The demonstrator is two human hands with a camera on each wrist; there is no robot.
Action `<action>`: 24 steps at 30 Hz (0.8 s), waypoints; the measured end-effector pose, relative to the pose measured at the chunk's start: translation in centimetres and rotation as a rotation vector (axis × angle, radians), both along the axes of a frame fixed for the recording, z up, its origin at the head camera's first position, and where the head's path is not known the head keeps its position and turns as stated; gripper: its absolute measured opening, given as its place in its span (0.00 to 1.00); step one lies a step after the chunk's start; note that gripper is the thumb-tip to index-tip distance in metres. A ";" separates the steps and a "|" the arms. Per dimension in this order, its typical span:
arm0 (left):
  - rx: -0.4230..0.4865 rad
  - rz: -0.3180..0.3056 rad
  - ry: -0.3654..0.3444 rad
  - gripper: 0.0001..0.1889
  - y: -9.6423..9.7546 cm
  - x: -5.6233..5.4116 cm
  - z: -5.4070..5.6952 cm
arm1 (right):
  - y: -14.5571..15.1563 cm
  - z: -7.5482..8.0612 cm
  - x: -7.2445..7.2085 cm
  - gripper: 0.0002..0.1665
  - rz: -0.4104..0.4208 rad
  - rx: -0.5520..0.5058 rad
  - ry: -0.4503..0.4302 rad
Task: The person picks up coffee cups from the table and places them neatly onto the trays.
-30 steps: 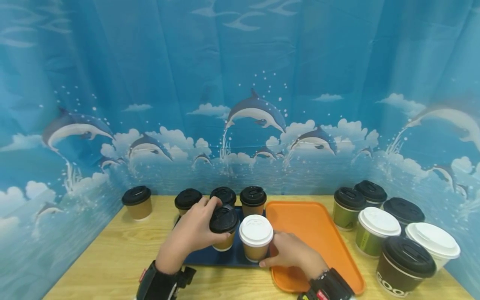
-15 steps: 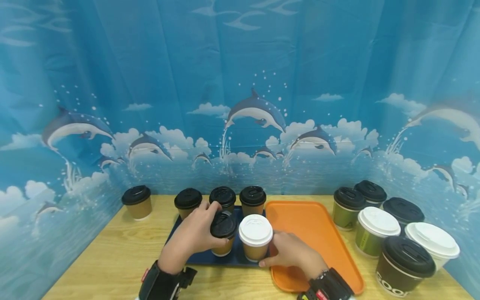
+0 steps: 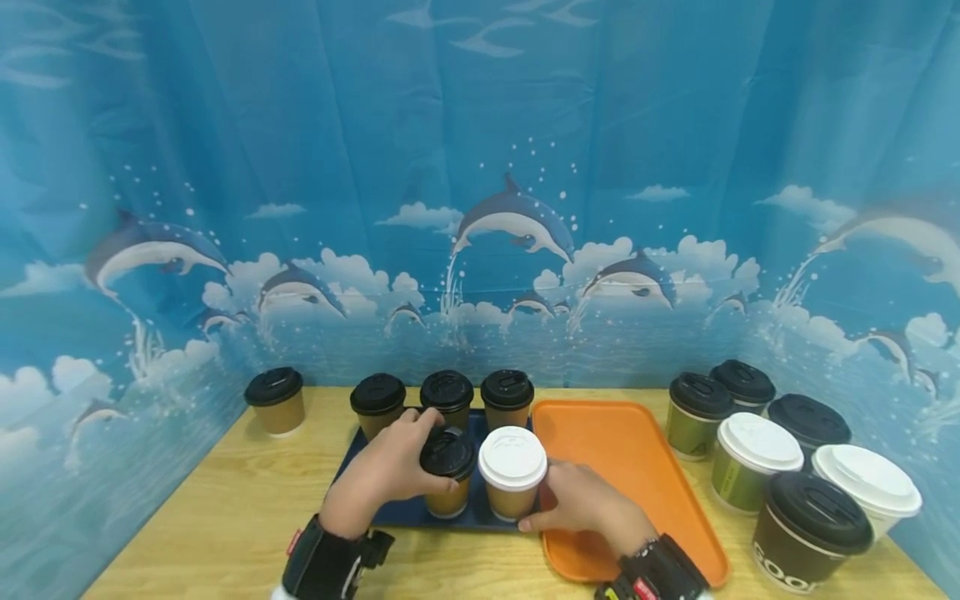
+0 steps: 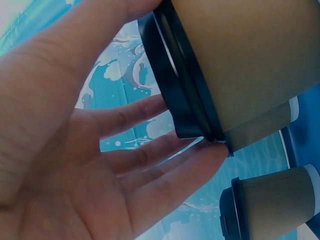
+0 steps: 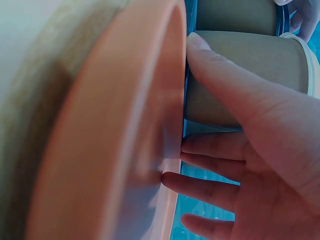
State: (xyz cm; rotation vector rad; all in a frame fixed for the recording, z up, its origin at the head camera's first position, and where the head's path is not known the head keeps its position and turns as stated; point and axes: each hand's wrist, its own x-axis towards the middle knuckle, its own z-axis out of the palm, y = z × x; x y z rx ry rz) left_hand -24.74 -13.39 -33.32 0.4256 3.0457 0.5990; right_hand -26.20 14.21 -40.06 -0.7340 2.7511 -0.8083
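Note:
My left hand (image 3: 396, 460) holds a brown paper coffee cup (image 3: 447, 500) by its black lid, thumb on the near side and fingers round the far side. The cup is at the front of a dark blue tray (image 3: 405, 515). Beside it stands a brown cup with a white lid (image 3: 512, 458). My right hand (image 3: 581, 504) is at that cup's right side, thumb tip low by its base. In the right wrist view its fingers (image 5: 210, 190) are extended, with tips at the edge between the blue tray and an orange tray (image 3: 622, 467).
Black-lidded brown cups (image 3: 506, 398) line the back of the blue tray. Another brown cup (image 3: 276, 402) stands on the wooden table (image 3: 202, 517) at the left. Several larger cups, including a green one with a white lid (image 3: 752, 462), crowd the right. A dolphin-print curtain (image 3: 480, 167) hangs behind.
The left hand has brought its black-lidded cup slightly down and toward the front edge of the blue tray, level with the white-lidded cup. My right hand has stayed in place.

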 end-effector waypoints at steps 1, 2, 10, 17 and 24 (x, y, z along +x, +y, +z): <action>-0.001 0.002 0.000 0.44 0.0 0.0 0.0 | 0.0 0.0 0.0 0.45 -0.001 0.002 0.002; -0.002 0.006 -0.002 0.44 0.0 0.0 0.0 | 0.0 0.0 0.0 0.45 -0.001 0.003 0.002; -0.007 0.001 -0.016 0.42 -0.1 0.2 0.4 | 0.0 0.0 0.0 0.43 0.007 0.017 0.026; 0.003 -0.001 -0.016 0.42 -0.1 0.4 0.5 | 0.0 0.0 0.1 0.41 0.014 0.017 0.025; -0.004 0.007 -0.013 0.44 0.0 0.4 0.4 | 0.1 -0.1 -0.1 0.41 0.008 0.014 0.011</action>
